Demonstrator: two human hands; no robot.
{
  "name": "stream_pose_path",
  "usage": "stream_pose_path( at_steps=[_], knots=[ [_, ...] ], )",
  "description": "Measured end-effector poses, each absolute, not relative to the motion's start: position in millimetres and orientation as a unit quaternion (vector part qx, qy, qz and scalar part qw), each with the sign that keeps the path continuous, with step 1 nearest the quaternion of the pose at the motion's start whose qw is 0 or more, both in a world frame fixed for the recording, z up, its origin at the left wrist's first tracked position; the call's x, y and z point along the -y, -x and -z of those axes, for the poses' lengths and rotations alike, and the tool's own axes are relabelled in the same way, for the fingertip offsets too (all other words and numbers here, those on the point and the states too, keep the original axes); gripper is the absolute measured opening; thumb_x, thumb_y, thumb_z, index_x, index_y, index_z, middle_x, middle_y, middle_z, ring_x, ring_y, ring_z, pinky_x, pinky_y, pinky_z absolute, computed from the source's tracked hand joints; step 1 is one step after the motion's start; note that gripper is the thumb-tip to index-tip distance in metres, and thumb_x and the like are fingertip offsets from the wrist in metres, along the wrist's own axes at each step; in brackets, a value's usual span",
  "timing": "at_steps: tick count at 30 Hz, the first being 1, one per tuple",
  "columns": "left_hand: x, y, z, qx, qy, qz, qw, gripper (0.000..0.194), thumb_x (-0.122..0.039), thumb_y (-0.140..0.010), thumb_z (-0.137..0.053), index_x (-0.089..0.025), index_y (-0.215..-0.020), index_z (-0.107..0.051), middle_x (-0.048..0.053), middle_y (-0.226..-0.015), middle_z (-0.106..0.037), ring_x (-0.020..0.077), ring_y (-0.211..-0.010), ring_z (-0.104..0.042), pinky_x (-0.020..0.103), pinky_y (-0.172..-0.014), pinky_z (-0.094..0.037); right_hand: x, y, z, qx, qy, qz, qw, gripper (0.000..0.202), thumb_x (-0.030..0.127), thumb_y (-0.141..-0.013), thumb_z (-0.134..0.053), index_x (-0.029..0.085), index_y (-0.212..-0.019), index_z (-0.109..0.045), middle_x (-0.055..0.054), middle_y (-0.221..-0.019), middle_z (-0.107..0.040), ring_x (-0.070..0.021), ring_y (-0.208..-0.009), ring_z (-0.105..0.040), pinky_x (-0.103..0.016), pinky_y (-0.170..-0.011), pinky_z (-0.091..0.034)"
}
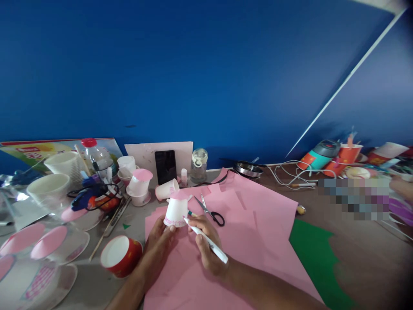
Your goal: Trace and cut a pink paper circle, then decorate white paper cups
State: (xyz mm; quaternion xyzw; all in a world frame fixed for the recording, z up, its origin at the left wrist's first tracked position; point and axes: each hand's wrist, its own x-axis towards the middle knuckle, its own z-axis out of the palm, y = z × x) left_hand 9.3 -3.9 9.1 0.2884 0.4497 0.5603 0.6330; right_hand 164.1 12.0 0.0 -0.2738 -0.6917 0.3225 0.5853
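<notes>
A white paper cup (pixel 176 211) stands upside down, with a pink top and pink pen marks round its lower rim. My left hand (pixel 160 236) holds it at the lower left, fingers closed on the rim. In my right hand (pixel 206 245) is a white marker (pixel 211 245), its pink tip at the right side of the cup's rim. Pink paper (pixel 238 258) lies under both hands. Black-handled scissors (pixel 213 214) rest on the paper just behind my right hand. Behind the cup, another white cup (pixel 167 190) with pink marks lies on its side.
At the left are a red cup (pixel 121 256), several decorated cups (pixel 51 243), stacked white cups (pixel 63 163) and a bottle (pixel 98 157). A phone (pixel 165 166) leans at the back beside a glass jar (pixel 199 165). Green paper (pixel 318 254), cables and another person's hand (pixel 403 189) are at the right.
</notes>
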Motion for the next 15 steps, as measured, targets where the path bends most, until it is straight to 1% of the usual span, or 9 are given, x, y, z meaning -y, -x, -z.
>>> stream_pose_path(
  at_steps=[2, 5, 8, 11, 15],
  knots=[
    [3.2, -8.3, -7.3, -0.449, -0.283, -0.561, 0.635, 0.040, -0.038, -0.081, -0.072, -0.025, -0.117, -0.060, 0.009, -0.123, -0.065, 0.0266, -0.120, -0.056, 0.037, -0.094, -0.044, -12.9, -164.7, 1.4, 0.687, 0.281, -0.315, 0.591, 0.034, 0.045, -0.100, -0.036, 0.025, -0.120, -0.054, -0.007, -0.099, -0.057, -0.0219, -0.093, -0.059, -0.040, -0.085, -0.051],
    [0.0, -6.9, -2.3, -0.411, -0.277, -0.586, 0.641, 0.036, -0.040, -0.082, -0.070, -0.022, -0.113, -0.065, 0.010, -0.122, -0.067, 0.0283, -0.123, -0.055, 0.040, -0.102, -0.042, -14.2, -166.1, 2.9, 0.688, 0.288, -0.304, 0.592, 0.036, 0.044, -0.100, -0.036, 0.024, -0.127, -0.049, -0.009, -0.105, -0.055, -0.0233, -0.098, -0.057, -0.041, -0.088, -0.050],
    [-3.4, -5.6, 3.7, -0.384, -0.271, -0.611, 0.637, 0.036, -0.041, -0.081, -0.071, -0.021, -0.110, -0.069, 0.010, -0.115, -0.071, 0.0278, -0.112, -0.062, 0.043, -0.101, -0.044, -15.0, -167.4, 1.8, 0.689, 0.296, -0.309, 0.585, 0.038, 0.041, -0.100, -0.038, 0.023, -0.132, -0.044, -0.010, -0.111, -0.054, -0.0246, -0.104, -0.057, -0.042, -0.092, -0.049],
    [-4.4, -5.1, 6.3, -0.372, -0.271, -0.611, 0.644, 0.032, -0.040, -0.083, -0.069, -0.021, -0.109, -0.070, 0.010, -0.108, -0.074, 0.0259, -0.101, -0.066, 0.044, -0.097, -0.046, -15.6, -167.6, -0.8, 0.690, 0.291, -0.317, 0.582, 0.039, 0.041, -0.099, -0.040, 0.022, -0.133, -0.045, -0.011, -0.112, -0.056, -0.0254, -0.105, -0.058, -0.042, -0.091, -0.050],
    [-2.9, -6.2, 2.3, -0.369, -0.269, -0.606, 0.651, 0.030, -0.042, -0.083, -0.068, -0.018, -0.100, -0.072, 0.011, -0.099, -0.075, 0.0270, -0.094, -0.068, 0.046, -0.094, -0.048, -16.6, -166.7, 1.6, 0.692, 0.299, -0.309, 0.580, 0.042, 0.040, -0.100, -0.038, 0.022, -0.138, -0.043, -0.013, -0.118, -0.058, -0.0264, -0.108, -0.059, -0.043, -0.093, -0.051]
  ],
)
